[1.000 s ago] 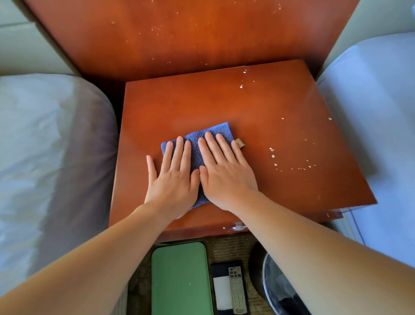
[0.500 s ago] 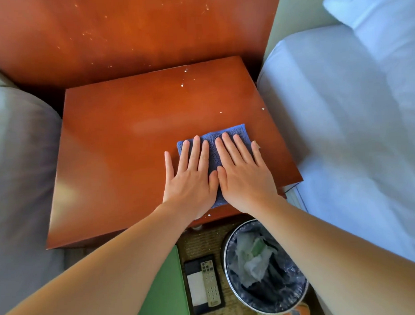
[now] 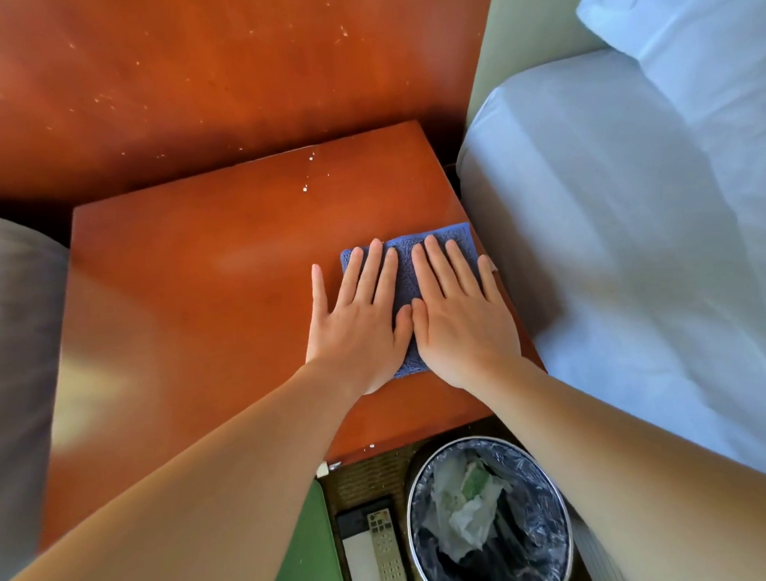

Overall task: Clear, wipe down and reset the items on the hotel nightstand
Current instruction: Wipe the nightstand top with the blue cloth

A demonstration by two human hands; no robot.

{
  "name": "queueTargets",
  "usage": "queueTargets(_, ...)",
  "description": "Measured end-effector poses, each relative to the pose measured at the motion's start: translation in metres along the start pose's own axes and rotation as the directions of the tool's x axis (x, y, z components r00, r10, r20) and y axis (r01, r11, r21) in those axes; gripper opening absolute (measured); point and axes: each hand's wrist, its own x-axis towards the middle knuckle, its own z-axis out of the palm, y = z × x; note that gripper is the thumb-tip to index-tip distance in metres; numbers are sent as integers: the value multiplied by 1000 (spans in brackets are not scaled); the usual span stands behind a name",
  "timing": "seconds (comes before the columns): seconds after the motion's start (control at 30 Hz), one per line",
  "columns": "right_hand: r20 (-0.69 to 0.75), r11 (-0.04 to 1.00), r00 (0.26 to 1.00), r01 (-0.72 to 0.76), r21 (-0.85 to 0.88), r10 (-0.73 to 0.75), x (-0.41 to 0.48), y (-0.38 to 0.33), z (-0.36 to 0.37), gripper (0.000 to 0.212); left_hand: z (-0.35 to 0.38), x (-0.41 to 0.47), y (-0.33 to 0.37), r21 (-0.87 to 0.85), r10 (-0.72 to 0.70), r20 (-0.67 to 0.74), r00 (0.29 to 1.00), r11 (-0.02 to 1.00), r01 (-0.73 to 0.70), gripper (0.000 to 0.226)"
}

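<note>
A folded blue cloth [image 3: 408, 263] lies flat at the right edge of the reddish wooden nightstand [image 3: 197, 298]. My left hand [image 3: 356, 322] and my right hand [image 3: 459, 317] press on it side by side, fingers straight and spread. The cloth's right side reaches the nightstand's edge by the bed. A few white crumbs [image 3: 305, 188] sit near the back edge of the top. On the floor in front lie a remote control [image 3: 386, 553] on a dark tray and a green pad [image 3: 309, 552].
A bin [image 3: 490, 518] lined with dark plastic and holding crumpled paper stands on the floor below the nightstand's front right corner. A white-sheeted bed [image 3: 633, 235] is close on the right, another bed [image 3: 15, 350] on the left. A wooden headboard panel [image 3: 209, 78] rises behind.
Both hands have slid the cloth rightward across the nightstand, from its middle to its right edge. The crumbs on the right part of the top are gone from view.
</note>
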Motion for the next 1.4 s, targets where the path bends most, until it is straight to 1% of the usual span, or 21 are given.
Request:
queueTargets(0.1, -1, 1000, 1000, 0, 1, 0, 27, 0, 0, 67, -4, 23, -11, 15, -9, -16, 1000, 1000, 9, 67)
queueTargets(0.23, 5, 1000, 1000, 23, -4, -23, 68, 1, 0, 58, -9, 59, -28, 21, -26, -34, 999, 999, 27, 68)
queueTargets(0.47, 2, 999, 1000, 31, -10, -30, 128, -6, 0, 58, -15, 109, -60, 23, -38, -77, 996, 999, 40, 67)
queueTargets(0.63, 3, 999, 1000, 31, 16, -31, 175, -21, 2, 57, -21, 143, -95, -21, -53, -89, 995, 998, 51, 64)
queueTargets(0.8, -9, 999, 1000, 25, 22, -25, 212, -29, 2, 56, -27, 174, -117, -12, -49, -89, 995, 999, 48, 63)
queueTargets(0.97, -67, 999, 996, 55, 5, -54, 228, -31, 1, 53, -32, 188, -124, -22, -39, -129, 991, 999, 37, 61)
queueTargets(1.1, -78, 998, 995, 66, -5, -66, 235, -30, 0, 49, -36, 193, -125, 12, -41, -117, 992, 999, 42, 60)
queueTargets(1.2, 7, 999, 999, 41, 29, -41, 235, -32, -3, 52, -34, 188, -121, 36, -59, -86, 995, 997, 63, 61)
queueTargets(1.27, 62, 1000, 998, 16, 18, -17, 229, -34, -5, 54, -33, 181, -119, 55, -54, -76, 996, 997, 58, 61)
queueTargets(1.4, 83, 1000, 996, 26, 8, -27, 199, -39, -3, 56, -29, 150, -111, 30, -46, -60, 997, 998, 48, 61)
